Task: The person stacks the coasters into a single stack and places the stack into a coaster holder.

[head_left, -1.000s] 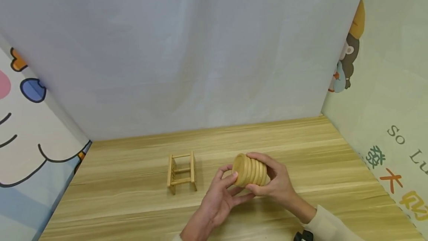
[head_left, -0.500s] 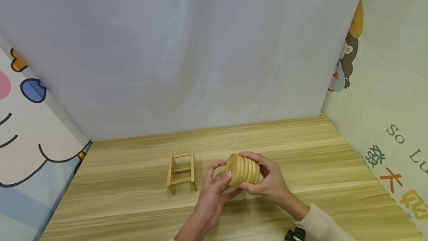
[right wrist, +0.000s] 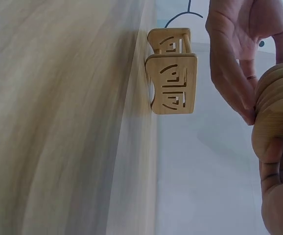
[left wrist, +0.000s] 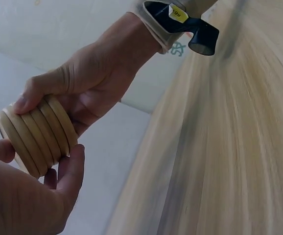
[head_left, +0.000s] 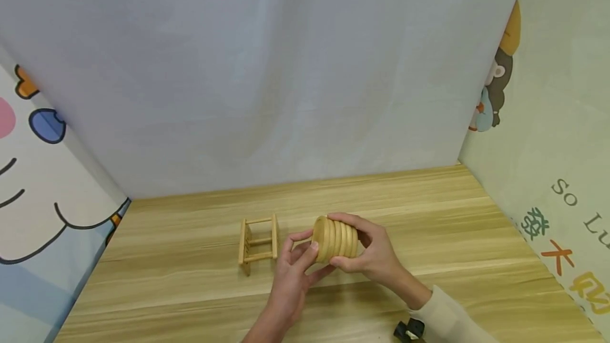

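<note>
Both hands hold a stack of round wooden coasters point(head_left: 334, 239) on its side above the table. My left hand point(head_left: 289, 279) grips the left end, its thumb on the rim of the end coaster and fingers around and below. From the right, my right hand point(head_left: 378, 255) holds the stack between thumb and fingers, seen also in the left wrist view, where the coasters point(left wrist: 38, 134) sit face to face. Left of the hands a small wooden rack point(head_left: 259, 245) with cut-out side panels and crossbars stands on the table, apart from them; the right wrist view shows its patterned panel point(right wrist: 172, 84).
The wood-grain table point(head_left: 190, 290) runs back to a grey-white curtain point(head_left: 295, 78). Printed panels with cartoon figures and lettering close the left and right sides point(head_left: 548, 147). A black wrist device point(head_left: 409, 330) sits by the right sleeve.
Both hands have carried the coaster stack leftward, closer to the rack. The grip of each hand looks much the same, and the rack has stayed in place.
</note>
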The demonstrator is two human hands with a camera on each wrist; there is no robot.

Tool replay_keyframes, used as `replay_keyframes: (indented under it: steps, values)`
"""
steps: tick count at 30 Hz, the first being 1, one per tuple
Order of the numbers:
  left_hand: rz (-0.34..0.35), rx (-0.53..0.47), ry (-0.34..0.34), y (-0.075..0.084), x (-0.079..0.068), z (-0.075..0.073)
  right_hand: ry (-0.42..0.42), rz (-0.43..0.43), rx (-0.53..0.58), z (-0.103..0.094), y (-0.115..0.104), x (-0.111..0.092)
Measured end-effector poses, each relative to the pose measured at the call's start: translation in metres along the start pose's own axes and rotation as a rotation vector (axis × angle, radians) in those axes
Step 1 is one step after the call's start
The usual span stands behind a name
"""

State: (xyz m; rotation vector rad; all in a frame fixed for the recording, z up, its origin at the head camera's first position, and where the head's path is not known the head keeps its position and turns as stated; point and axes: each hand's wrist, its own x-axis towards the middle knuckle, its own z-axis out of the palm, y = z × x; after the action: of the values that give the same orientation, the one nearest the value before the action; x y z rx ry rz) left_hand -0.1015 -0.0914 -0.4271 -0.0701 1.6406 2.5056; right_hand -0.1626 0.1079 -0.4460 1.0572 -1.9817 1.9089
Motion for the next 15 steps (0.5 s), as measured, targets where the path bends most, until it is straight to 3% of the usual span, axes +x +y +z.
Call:
replay_keyframes:
  steps: [7,15]
  values:
    - [0.006,0.081,-0.007,0.01,0.0,-0.013,-0.025,0.023,-0.007,0.006,0.0,0.004]
    - [0.072,0.194,0.059,0.018,0.002,-0.019,-0.024,0.057,-0.046,0.01,0.001,0.012]
